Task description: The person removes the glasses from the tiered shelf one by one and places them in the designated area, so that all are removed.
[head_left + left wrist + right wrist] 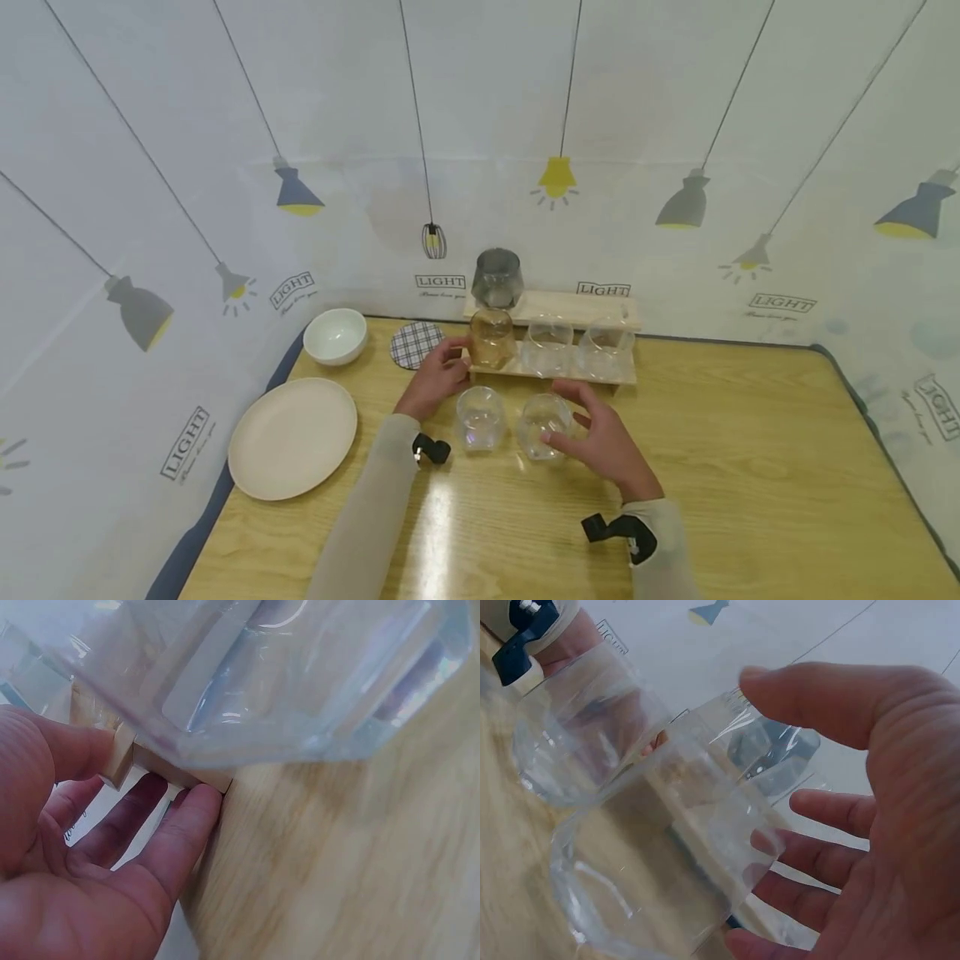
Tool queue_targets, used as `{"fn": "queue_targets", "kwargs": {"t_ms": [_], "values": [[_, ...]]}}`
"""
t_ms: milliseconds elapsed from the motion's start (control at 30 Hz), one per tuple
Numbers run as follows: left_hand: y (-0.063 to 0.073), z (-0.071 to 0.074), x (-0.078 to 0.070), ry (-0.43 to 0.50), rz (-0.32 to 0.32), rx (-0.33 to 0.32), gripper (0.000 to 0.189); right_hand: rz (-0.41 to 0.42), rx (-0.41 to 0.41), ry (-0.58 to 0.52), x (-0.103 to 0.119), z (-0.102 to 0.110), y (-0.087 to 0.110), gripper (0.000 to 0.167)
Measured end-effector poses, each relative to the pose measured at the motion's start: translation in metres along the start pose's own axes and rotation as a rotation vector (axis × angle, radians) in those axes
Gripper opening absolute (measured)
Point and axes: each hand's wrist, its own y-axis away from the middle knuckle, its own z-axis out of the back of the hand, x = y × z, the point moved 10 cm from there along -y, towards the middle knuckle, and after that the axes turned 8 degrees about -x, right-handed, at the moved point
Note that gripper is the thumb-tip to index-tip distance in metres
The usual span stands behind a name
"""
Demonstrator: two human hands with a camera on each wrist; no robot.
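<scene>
My left hand (438,379) grips the left end of a two-tier wooden rack (624,368), thumb on the lower shelf's end and fingers beneath it in the left wrist view. My right hand (606,440) is spread beside a clear glass (543,427); in the right wrist view its thumb stands off the rim, and its fingertips overlap the glass's far side. Another clear glass (481,419) stands to the left on the table. On the lower shelf are an amber glass (492,340) and two clear glasses, one in the middle (547,346) and one at right (604,350).
A smoky grey glass (498,278) stands on the upper shelf's left end. Left of the rack lie a checked round coaster (417,345), a white bowl (335,337) and a large cream plate (292,439). A printed wall covering (480,100) rises behind the wooden table (787,467).
</scene>
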Motion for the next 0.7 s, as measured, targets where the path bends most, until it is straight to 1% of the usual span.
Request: {"fn": "queue_targets", "kwargs": {"t_ms": [167, 333, 433, 567, 700], "values": [[0.000, -0.003, -0.003, 0.006, -0.003, 0.016, 0.045, 0.079, -0.047, 0.027, 0.027, 0.012, -0.005, 0.066], [0.001, -0.003, -0.002, 0.009, 0.008, 0.019, 0.045, 0.158, -0.105, 0.039, 0.051, 0.021, -0.016, 0.055], [0.001, -0.003, 0.000, 0.004, 0.013, 0.016, 0.045, 0.167, -0.155, 0.023, 0.062, 0.026, -0.025, 0.052], [0.000, -0.003, 0.001, 0.010, 0.016, 0.012, 0.046, 0.170, -0.233, 0.001, 0.071, 0.033, -0.042, 0.051], [0.000, -0.002, 0.001, 0.012, 0.017, 0.005, 0.045, 0.202, -0.281, -0.006, 0.079, 0.037, -0.061, 0.051]]}}
